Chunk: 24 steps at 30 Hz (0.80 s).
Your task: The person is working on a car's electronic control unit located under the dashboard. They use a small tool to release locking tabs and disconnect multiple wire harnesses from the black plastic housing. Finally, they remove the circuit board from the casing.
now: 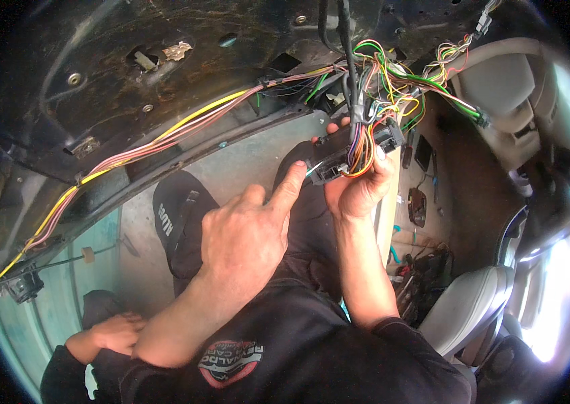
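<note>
My right hand is closed around a long black plastic module, with its thumb on the right side and fingertips showing behind. A bundle of orange, purple and yellow wires runs from the module up into a black-sheathed cable. My left hand has its index finger stretched to the module's left end, at or against it. The other left fingers are curled loosely, and the thumb is hidden below. No object shows in the left hand.
A wiring harness with yellow and pink wires crosses the dark metal panel. Loose coloured wires tangle behind the module. Another person's hand rests at lower left. Tools and parts lie right, beside a grey seat.
</note>
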Each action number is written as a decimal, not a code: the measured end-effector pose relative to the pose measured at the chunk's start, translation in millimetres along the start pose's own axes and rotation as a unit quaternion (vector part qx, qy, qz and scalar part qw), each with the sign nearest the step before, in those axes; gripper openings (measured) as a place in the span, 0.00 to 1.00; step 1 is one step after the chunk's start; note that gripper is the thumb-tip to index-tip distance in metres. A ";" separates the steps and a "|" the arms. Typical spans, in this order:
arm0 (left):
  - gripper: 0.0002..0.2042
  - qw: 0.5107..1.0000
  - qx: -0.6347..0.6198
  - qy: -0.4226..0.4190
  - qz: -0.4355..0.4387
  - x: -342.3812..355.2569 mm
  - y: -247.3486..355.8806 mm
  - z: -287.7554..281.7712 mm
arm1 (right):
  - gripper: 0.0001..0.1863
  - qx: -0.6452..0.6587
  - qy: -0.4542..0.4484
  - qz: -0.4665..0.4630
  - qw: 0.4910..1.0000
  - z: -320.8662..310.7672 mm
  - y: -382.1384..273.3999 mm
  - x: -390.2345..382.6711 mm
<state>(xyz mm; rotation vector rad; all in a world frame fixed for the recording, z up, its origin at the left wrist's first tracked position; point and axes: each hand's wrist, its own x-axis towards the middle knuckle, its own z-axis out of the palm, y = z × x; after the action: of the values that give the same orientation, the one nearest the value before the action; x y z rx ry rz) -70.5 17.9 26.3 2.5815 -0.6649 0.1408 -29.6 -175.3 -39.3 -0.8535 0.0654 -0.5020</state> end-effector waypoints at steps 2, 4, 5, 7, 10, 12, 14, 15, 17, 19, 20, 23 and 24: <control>0.27 0.999 0.032 -0.022 -0.008 1.8 1.6 -3.3 | 0.28 -0.008 0.001 -0.010 1.000 -2.3 2.4 1.3; 0.26 0.998 0.041 -0.044 -0.012 5.0 3.4 -9.6 | 0.29 -0.012 -0.005 -0.001 1.000 -7.9 4.4 0.9; 0.25 0.998 0.035 -0.056 -0.016 7.2 4.9 -13.7 | 0.29 -0.013 -0.009 0.006 1.000 -7.2 3.7 1.2; 0.24 0.996 0.022 -0.082 -0.024 11.9 7.3 -17.5 | 0.32 -0.030 -0.010 -0.016 0.999 -1.1 -2.8 3.2; 0.22 0.994 0.001 -0.108 -0.033 17.4 9.0 -18.2 | 0.35 -0.059 -0.040 -0.039 0.997 3.5 -10.0 5.1; 0.19 0.994 -0.010 -0.105 -0.035 20.3 9.7 -15.6 | 0.34 -0.050 -0.019 -0.029 0.998 5.0 -13.9 3.0; 0.19 0.991 -0.085 -0.099 -0.024 21.8 1.3 -15.0 | 0.34 -0.038 -0.001 -0.026 0.999 4.8 -13.6 3.3; 0.19 0.988 -0.122 -0.097 -0.018 22.6 -1.9 -14.3 | 0.33 -0.032 0.007 -0.027 0.999 2.6 -10.6 3.9; 0.19 0.990 -0.118 -0.079 -0.024 19.4 -0.9 -7.5 | 0.33 -0.021 0.023 -0.033 0.999 -3.3 -4.8 5.9; 0.19 0.991 -0.110 -0.068 -0.027 18.3 -0.5 -3.6 | 0.32 -0.019 0.033 -0.039 0.999 -5.9 -3.7 7.4; 0.19 0.992 -0.102 -0.071 -0.030 15.6 -1.0 -3.1 | 0.32 -0.018 0.039 -0.039 0.998 -5.5 -3.3 5.3; 0.20 0.993 -0.074 -0.085 -0.029 15.8 -2.5 -6.4 | 0.31 -0.018 0.037 -0.031 0.999 -6.4 -3.4 3.9; 0.21 0.994 -0.065 -0.089 -0.027 17.3 -2.4 -8.5 | 0.32 -0.018 0.031 -0.031 0.999 -6.3 -4.8 3.9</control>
<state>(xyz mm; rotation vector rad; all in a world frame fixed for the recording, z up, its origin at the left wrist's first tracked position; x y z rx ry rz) -54.0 16.3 36.5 2.5019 -0.6440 -0.1471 -29.6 -184.1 -39.4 -0.8761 0.1061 -0.5870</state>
